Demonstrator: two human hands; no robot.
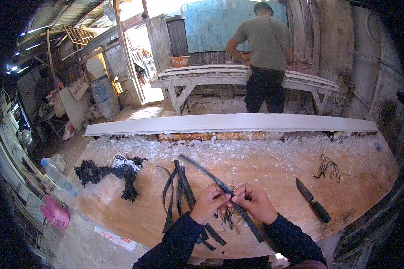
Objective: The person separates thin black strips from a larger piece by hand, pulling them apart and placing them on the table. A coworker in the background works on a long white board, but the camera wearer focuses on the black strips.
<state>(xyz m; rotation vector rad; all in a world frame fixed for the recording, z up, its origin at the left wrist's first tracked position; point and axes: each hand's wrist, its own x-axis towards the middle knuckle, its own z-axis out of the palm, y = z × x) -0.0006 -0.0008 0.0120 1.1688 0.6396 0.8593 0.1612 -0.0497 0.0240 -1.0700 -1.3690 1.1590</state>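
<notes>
Both my hands meet over the near middle of a wooden table, pinching one long black strip [249, 219] that slants from upper left to lower right. My left hand [209, 202] grips it with thumb and forefinger, and my right hand [256, 202] pinches it just beside. Under and left of my left hand lie several more black strips [184, 184]. Thin dark strands [229, 219] show beneath my hands, partly hidden. To the right rests a knife [312, 199] with a black handle, its blade pointing away from me.
A bundle of black and white cords [110, 172] lies on the table [274, 175] at left, loose thin ties [327, 168] at right. Along the far edge runs a long white moulding [229, 123] among white flakes. Another person [265, 49] stands at a workbench [202, 74]. A plastic bottle [58, 177] is at left.
</notes>
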